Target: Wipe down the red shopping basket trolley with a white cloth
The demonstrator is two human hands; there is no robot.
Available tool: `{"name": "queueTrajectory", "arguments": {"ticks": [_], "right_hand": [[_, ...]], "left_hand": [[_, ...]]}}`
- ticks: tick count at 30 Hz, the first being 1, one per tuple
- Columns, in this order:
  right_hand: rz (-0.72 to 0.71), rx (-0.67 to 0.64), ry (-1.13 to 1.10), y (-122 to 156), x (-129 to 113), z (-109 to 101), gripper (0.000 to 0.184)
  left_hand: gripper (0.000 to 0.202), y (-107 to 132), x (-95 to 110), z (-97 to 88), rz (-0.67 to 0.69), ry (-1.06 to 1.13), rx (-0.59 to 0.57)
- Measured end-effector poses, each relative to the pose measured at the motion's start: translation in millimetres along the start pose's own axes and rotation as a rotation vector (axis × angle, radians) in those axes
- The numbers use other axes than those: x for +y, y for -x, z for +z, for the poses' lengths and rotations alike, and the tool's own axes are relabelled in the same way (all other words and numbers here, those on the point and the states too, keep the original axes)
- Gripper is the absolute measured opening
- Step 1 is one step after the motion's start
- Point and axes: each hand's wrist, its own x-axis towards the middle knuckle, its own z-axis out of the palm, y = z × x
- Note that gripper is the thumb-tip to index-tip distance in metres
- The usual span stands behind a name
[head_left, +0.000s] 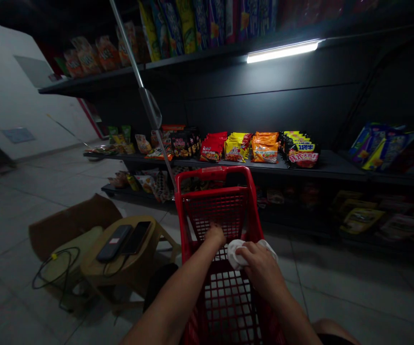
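A red plastic shopping cart (252, 201) with lattice walls stands right in front of me. My right hand (260, 263) is closed around a crumpled white cloth (237, 255), at the cart's right rim. Part of the cloth sticks out past the knuckles on the far side. Inside the cart, my left hand (215, 235) is at the red lattice panel (217, 211) below the handle (214, 170). Its fingers are blurred and partly hidden, so I cannot tell whether they grip the panel.
On the left, a tan stool (135, 254) bears a power bank (115, 243) and a phone (137, 238). A black cable (66, 268) lies over a brown chair (77, 220). Behind the cart, a dark shelf (329, 165) holds snack packets (265, 147). A metal pole (129, 48) slants down beside the cart.
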Motion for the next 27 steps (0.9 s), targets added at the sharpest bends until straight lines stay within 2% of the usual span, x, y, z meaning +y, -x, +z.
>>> {"name": "queueTrajectory", "arguments": {"ticks": [4, 9, 11, 16, 18, 21, 24, 27], "right_hand": [[-0.005, -0.004, 0.009, 1, -2, -1, 0.044], [-0.001, 0.037, -0.03, 1, -1, -1, 0.046], [-0.02, 0.119, -0.102, 2, 3, 1, 0.048], [0.017, 0.487, -0.267, 6, 16, 6, 0.043], [-0.024, 0.534, -0.275, 11, 17, 2, 0.041], [-0.2, 0.465, -0.215, 24, 12, -11, 0.043], [-0.377, 0.338, -0.055, 35, 3, -22, 0.051], [-0.452, 0.346, 0.102, 36, -1, -23, 0.054]], "left_hand": [[0.037, 4, 1, -7.0, -0.047, -0.175, -0.08], [0.04, 17, 16, -29.6, -0.007, -0.349, -0.159], [0.042, 34, 19, -44.3, 0.059, -0.394, -0.17], [0.034, 89, 18, -92.6, 0.293, -0.432, -0.078], [0.034, 104, 17, -109.8, 0.357, -0.424, -0.027], [0.033, 110, 19, -125.9, 0.402, -0.4, 0.016], [0.032, 104, 22, -131.2, 0.419, -0.377, 0.03], [0.031, 101, 22, -132.1, 0.437, -0.361, 0.036]]}}
